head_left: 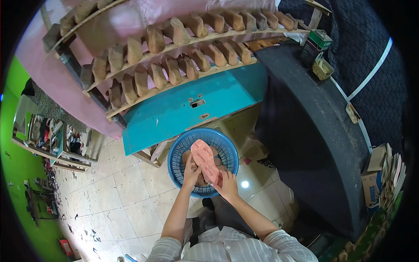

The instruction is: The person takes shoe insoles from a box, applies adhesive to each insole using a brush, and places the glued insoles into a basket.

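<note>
Pale, glossy floor tiles (131, 187) stretch out to the left of both hands, and beyond the hands two wooden racks carry rows of brown, foot-shaped shoe lasts (155, 40) above a turquoise wooden counter (168, 122). Nearer, a round blue plastic basket (236, 163) with slatted walls sits beneath the hands, holding brown pieces (186, 158) partly hidden by what is held. Over it, a flat, salmon-pink, sole-shaped piece (203, 153) with printed marks lies between the hands, slanting away to the left. The left hand (190, 174) pinches its left edge near the middle; the right hand (228, 187), fingers bent, grips its near end.
</note>
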The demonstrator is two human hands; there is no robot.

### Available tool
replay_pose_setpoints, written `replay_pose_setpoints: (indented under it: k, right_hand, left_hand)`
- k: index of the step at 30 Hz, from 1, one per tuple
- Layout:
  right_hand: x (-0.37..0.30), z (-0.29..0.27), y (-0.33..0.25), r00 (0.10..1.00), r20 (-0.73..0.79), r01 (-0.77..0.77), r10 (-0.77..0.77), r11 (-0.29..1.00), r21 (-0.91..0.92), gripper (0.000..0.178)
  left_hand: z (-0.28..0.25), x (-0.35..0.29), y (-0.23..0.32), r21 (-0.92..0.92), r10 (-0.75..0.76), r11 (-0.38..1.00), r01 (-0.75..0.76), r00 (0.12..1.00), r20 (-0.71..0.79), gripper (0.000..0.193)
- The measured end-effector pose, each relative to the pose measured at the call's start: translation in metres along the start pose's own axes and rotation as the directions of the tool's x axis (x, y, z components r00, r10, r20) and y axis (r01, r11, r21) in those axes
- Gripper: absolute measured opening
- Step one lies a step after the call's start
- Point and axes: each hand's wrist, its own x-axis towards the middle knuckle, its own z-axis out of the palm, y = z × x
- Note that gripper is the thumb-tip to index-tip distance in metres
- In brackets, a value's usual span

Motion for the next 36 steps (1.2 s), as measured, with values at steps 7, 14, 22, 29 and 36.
replay_pose_setpoints:
  k: [7,14,22,29,36]
  right_hand:
    - [0.021,0.086,0.074,0.994,0.043,-0.092,0.097,0.990,-0.104,0.065]
    - [0.050,0.143,0.114,0.898,0.194,-0.350,0.394,0.909,-0.228,0.061]
    - [0.066,0.185,0.130,0.856,0.248,-0.329,0.455,0.847,-0.418,0.060]
    - [0.068,0.178,0.124,0.840,0.313,-0.208,0.443,0.797,-0.567,0.068]
    - [0.055,0.112,0.099,0.894,0.258,-0.215,0.367,0.856,-0.470,0.061]
  left_hand:
    - [-0.015,0.084,-0.113,0.207,-0.126,0.971,0.122,0.992,0.009,0.081]
    - [-0.013,0.151,-0.178,0.510,-0.117,0.857,0.070,0.991,0.060,0.088]
    - [-0.022,0.179,-0.224,0.751,0.067,0.645,-0.139,0.990,0.125,0.089]
    - [-0.026,0.177,-0.232,0.864,0.006,0.500,-0.061,0.998,0.067,0.091]
    - [-0.007,0.131,-0.166,0.827,0.128,0.561,-0.039,0.991,-0.040,0.077]
